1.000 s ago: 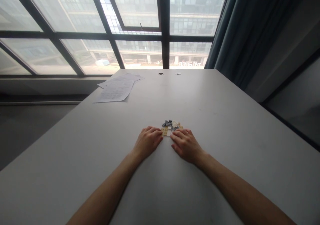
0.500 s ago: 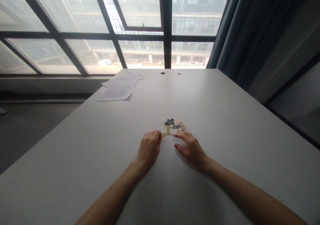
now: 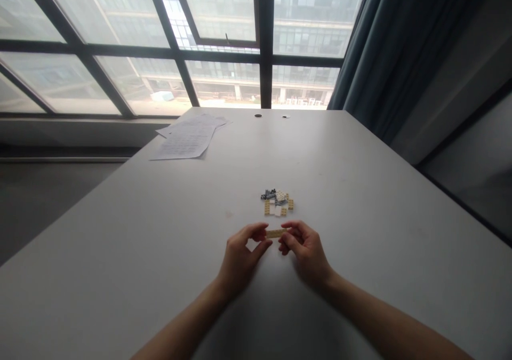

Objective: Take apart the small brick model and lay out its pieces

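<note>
A long, narrow tan building brick (image 3: 275, 233) is held between my two hands, just above the white table or resting on it; I cannot tell which. My left hand (image 3: 245, 248) has its fingertips and thumb closed about the brick's left end. The other end is pinched in my right hand (image 3: 306, 250), whose fingers hide part of it. Just beyond lies a small pile of bricks: grey pieces (image 3: 268, 194), a white studded piece (image 3: 281, 196), and short tan bricks (image 3: 266, 207) around white ones (image 3: 277, 210).
Printed sheets of paper (image 3: 184, 138) lie at the far left of the white table (image 3: 360, 200). Two round holes (image 3: 258, 116) show by its far edge. Windows stand behind, and a dark curtain (image 3: 372, 56) hangs on the right.
Both hands have drawn back from the pile toward me and closer together. The tan brick by my left hand now sits between both hands, and my right fingers have closed on it.
</note>
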The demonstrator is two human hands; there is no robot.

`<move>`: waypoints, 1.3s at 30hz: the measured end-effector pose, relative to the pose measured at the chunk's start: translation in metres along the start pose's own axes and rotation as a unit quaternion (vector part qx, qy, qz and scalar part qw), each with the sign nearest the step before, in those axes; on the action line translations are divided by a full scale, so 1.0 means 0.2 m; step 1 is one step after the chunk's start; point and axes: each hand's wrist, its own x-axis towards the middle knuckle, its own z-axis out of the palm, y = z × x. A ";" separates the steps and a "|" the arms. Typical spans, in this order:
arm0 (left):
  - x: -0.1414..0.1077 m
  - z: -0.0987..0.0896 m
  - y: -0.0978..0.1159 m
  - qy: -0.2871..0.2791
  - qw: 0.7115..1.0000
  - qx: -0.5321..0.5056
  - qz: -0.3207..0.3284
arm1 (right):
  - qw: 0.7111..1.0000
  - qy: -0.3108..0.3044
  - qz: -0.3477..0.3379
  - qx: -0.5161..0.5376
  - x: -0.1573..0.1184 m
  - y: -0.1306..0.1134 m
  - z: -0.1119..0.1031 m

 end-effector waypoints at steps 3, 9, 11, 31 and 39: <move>0.00 0.00 0.00 -0.013 0.999 -0.032 -0.034 | 1.000 0.002 0.004 0.006 -0.01 0.00 0.00; 0.00 -0.01 0.01 0.033 0.999 -0.030 -0.029 | 1.000 -0.012 -0.012 -0.004 -0.03 0.01 0.00; 0.00 -0.01 0.02 0.034 0.999 -0.034 -0.006 | 1.000 -0.018 -0.018 -0.008 -0.03 0.01 -0.01; -0.02 0.00 0.04 -0.036 0.989 -0.141 -0.004 | 0.999 0.022 -0.031 0.002 -0.01 0.01 -0.02; -0.05 0.00 0.06 -0.015 0.969 0.017 0.245 | 0.999 0.014 -0.028 -0.016 -0.01 0.00 -0.02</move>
